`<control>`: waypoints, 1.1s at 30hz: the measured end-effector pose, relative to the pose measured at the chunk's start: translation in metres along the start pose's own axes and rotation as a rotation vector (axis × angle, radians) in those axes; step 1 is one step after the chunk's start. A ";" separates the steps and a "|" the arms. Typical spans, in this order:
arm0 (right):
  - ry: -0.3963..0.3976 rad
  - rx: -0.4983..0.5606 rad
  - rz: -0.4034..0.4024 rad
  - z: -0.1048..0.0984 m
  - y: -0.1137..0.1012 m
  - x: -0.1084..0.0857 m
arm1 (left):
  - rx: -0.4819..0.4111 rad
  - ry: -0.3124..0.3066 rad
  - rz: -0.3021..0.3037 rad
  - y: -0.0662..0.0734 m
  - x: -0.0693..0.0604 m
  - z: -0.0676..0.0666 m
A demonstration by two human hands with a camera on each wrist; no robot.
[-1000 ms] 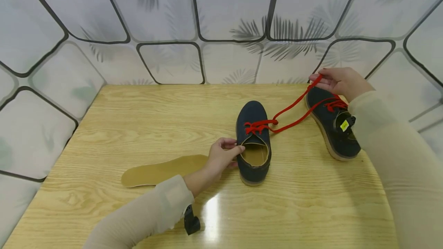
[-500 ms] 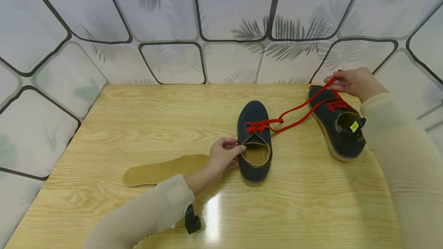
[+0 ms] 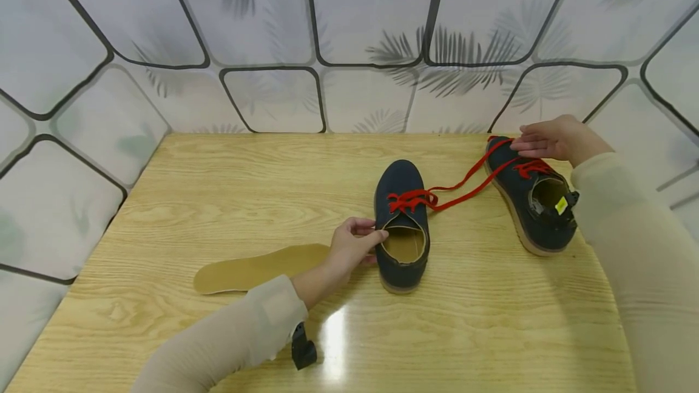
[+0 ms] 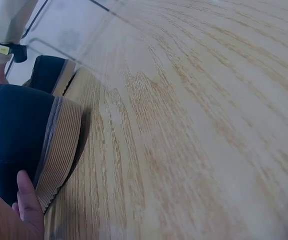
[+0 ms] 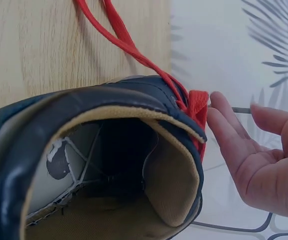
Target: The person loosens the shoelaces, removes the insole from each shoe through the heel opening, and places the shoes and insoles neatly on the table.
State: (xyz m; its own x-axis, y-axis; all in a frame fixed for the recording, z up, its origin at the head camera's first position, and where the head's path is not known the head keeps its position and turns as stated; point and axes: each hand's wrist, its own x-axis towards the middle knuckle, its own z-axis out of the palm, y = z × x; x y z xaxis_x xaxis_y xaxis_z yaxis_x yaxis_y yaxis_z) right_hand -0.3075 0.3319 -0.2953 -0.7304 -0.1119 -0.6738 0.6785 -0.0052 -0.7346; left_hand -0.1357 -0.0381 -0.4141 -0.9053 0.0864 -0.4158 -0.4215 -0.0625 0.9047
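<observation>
A navy shoe with red laces stands upright mid-table, toe to the back. My left hand holds its left side, thumb at the collar and fingers against the outer wall. The left wrist view shows a fingertip against the navy upper. To the right stands a second navy shoe with red laces. My right hand hovers over its toe part, fingers extended and holding nothing. Long red laces stretch between both shoes. Inside the second shoe, the right wrist view shows a bare pale patch.
A tan insole lies on the wooden table, left of the middle shoe and partly behind my left forearm. A patterned wall rises along the table's back edge, close to the right shoe's toe.
My right hand carried a red lace to the right, then let go of it. The lace has dropped across the right shoe. My left hand stays on the middle shoe.
</observation>
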 end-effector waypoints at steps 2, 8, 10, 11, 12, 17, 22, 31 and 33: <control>-0.013 -0.024 0.008 0.001 0.001 0.001 | 0.002 -0.001 0.002 0.000 0.000 0.000; -0.065 -0.062 0.028 0.006 0.002 0.005 | 0.003 -0.001 0.008 0.001 -0.002 0.001; -0.079 -0.097 0.025 0.009 0.003 0.006 | 0.001 0.000 0.008 0.001 -0.002 0.001; -0.085 -0.121 0.023 0.010 0.003 0.007 | 0.000 0.001 0.007 0.001 -0.002 0.001; -0.087 -0.148 0.020 0.012 0.004 0.007 | 0.000 0.003 0.006 0.001 -0.002 0.002; -0.106 -0.257 0.020 0.022 0.006 0.008 | 0.003 0.011 0.002 0.001 -0.002 0.001; -0.175 -0.252 0.051 0.031 0.005 0.006 | 0.019 0.005 -0.012 0.004 -0.001 0.000; -0.214 -0.354 0.026 0.047 0.009 0.001 | -0.002 -0.035 -0.038 0.008 -0.002 -0.002; -0.216 -0.376 0.020 0.049 0.010 0.000 | -0.022 -0.048 -0.058 0.009 -0.001 -0.002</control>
State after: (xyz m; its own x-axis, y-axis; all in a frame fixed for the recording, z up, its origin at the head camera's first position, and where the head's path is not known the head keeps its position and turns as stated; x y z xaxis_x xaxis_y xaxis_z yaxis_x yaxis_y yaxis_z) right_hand -0.2973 0.2828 -0.2987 -0.6574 -0.3139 -0.6851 0.5871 0.3565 -0.7268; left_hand -0.1385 -0.0411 -0.4059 -0.8761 0.1381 -0.4620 -0.4746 -0.0775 0.8768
